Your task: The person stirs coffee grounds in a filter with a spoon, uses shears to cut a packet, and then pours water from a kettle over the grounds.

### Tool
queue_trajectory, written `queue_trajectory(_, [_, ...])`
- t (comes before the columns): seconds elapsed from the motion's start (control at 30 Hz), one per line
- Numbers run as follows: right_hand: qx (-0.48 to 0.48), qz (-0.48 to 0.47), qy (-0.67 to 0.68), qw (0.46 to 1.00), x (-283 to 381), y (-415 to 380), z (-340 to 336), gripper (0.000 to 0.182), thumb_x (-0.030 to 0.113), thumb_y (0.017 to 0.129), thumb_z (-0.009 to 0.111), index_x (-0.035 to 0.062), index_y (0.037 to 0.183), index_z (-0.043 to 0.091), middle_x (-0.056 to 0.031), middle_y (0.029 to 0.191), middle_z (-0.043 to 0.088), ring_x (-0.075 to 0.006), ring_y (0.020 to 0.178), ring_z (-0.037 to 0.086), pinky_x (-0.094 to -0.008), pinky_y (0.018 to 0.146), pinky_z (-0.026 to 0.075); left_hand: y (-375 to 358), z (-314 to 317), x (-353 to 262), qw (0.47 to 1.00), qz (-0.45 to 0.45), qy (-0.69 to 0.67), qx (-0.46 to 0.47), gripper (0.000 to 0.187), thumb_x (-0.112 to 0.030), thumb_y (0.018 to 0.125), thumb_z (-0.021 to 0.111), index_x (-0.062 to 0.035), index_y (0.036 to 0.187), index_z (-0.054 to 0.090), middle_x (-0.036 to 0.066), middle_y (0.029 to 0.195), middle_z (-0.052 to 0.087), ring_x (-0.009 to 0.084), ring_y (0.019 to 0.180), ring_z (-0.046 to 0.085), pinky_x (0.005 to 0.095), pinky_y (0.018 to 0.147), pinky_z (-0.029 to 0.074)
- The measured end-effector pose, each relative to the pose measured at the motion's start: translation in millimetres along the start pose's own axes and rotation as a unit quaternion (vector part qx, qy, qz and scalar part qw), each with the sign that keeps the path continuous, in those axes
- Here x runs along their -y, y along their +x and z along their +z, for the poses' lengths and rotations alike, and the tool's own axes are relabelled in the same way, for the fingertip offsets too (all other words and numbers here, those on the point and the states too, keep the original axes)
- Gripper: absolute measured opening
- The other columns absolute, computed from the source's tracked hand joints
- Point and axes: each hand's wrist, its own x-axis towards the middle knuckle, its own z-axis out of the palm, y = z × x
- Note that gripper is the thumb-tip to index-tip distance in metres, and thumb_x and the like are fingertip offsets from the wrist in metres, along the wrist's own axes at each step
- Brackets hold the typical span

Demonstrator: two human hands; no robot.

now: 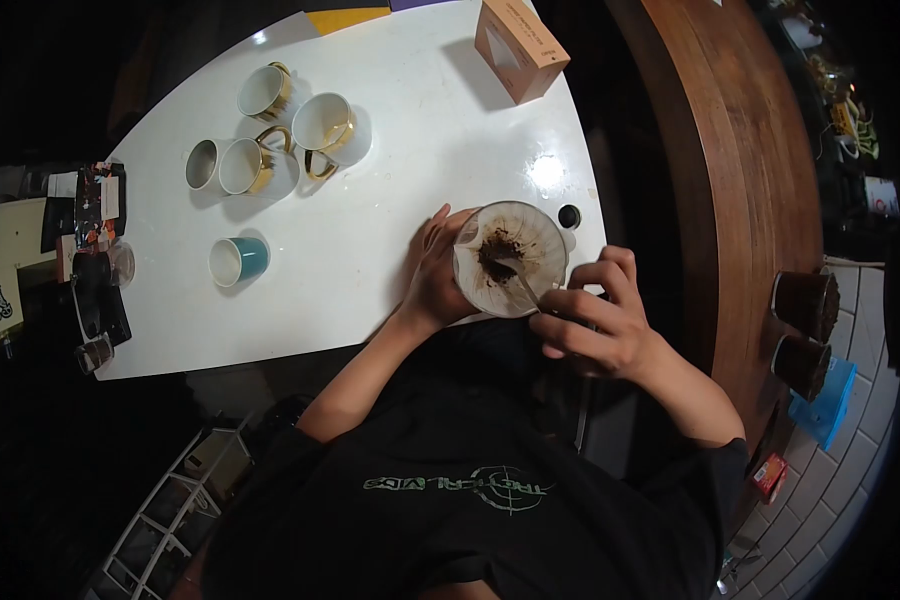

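Note:
My left hand [438,272] is wrapped around the left side of a cone-shaped coffee dripper [542,226] lined with a pale filter. Dark coffee grounds [496,248] lie in its middle, with specks up the walls. Between the fingers of my right hand [602,322] is the handle of a spoon [523,284], its tip down in the grounds. What the dripper rests on is hidden beneath it.
Several white mugs with gold handles [322,122], a metal cup [202,164] and a teal cup [254,258] stand on the white table [390,230]. An orange-pink box [520,55] is at the back; a round hole [569,216] lies by the right edge. Right is a wooden counter [740,150].

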Motion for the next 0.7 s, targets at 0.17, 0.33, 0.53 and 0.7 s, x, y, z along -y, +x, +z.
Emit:
queue_trajectory(0.17, [-0.012,-0.008,0.05,0.999,3.0,-0.3,-6.5,0.024,0.039,0.081,0.072,0.0177,0.09,0.069,0.0026,0.097,0.065,-0.0214,0.084,0.056,-0.0417,0.08,0.039,8.0,-8.6,-12.6,0.999,0.022,0.024,-0.016,0.091,-0.046,0.058,0.091,-0.0069,0.133,0.057,0.009,0.132,0.056,0.0276,0.129,0.052,0.052,0.117,0.028])
queue_trajectory(0.33, [-0.015,0.004,-0.002,1.0,1.2,-2.9,1.4,0.024,0.038,0.08,0.074,0.018,0.092,0.069,0.0023,0.097,0.064,-0.0219,0.087,0.056,-0.0413,0.08,0.039,5.2,-2.9,-5.8,0.999,0.023,0.033,0.002,0.091,-0.046,0.058,0.092,-0.0067,0.132,0.056,0.009,0.132,0.056,0.0277,0.128,0.053,0.0522,0.116,0.029])
queue_trajectory(0.53, [0.014,0.023,-0.002,1.0,2.1,0.3,0.8,0.022,0.036,0.08,0.075,0.018,0.092,0.069,0.0016,0.097,0.064,-0.022,0.088,0.057,-0.0422,0.082,0.04,0.2,-1.3,-1.8,1.0,0.011,0.02,0.009,0.09,-0.047,0.059,0.091,-0.0061,0.131,0.058,0.01,0.132,0.057,0.0274,0.128,0.054,0.0515,0.117,0.029])
queue_trajectory(0.7, [-0.004,0.007,0.023,1.0,3.6,-3.0,-1.1,0.021,0.036,0.08,0.075,0.019,0.09,0.068,0.0026,0.099,0.064,-0.0214,0.089,0.057,-0.0427,0.083,0.04,-2.0,3.7,4.8,1.0,0.009,-0.006,0.0,0.091,-0.047,0.058,0.092,-0.0054,0.132,0.057,0.011,0.132,0.058,0.0283,0.128,0.053,0.0516,0.117,0.029])
